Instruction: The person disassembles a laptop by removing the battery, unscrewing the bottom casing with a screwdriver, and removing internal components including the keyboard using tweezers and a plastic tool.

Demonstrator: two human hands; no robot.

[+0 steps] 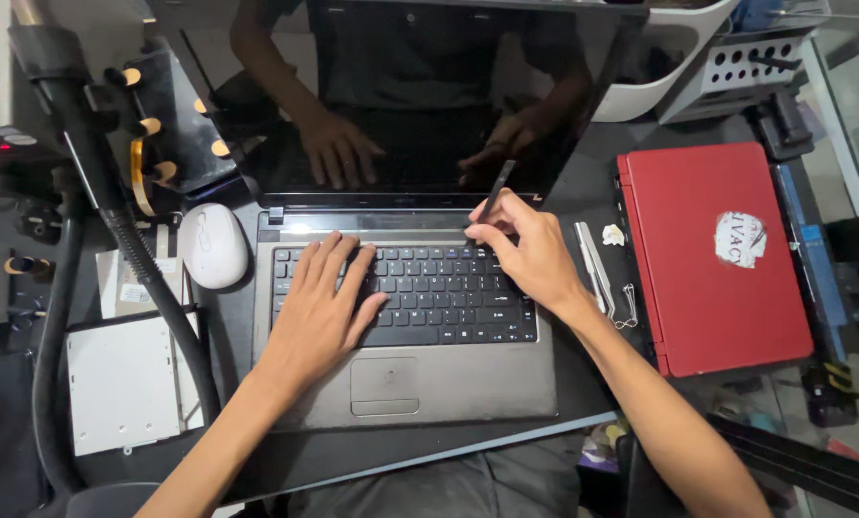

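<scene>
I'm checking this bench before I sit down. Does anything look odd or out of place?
Yes. The right hand holds a thin dark tool at the top edge of the laptop keyboard. A bare drive lies loose at the left, and tweezers lie beside the red laptop.

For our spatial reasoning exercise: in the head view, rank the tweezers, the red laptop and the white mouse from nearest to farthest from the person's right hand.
From the right hand:
1. Tweezers, just to its right.
2. Red laptop, farther right.
3. White mouse, far left, beyond the left hand.
</scene>
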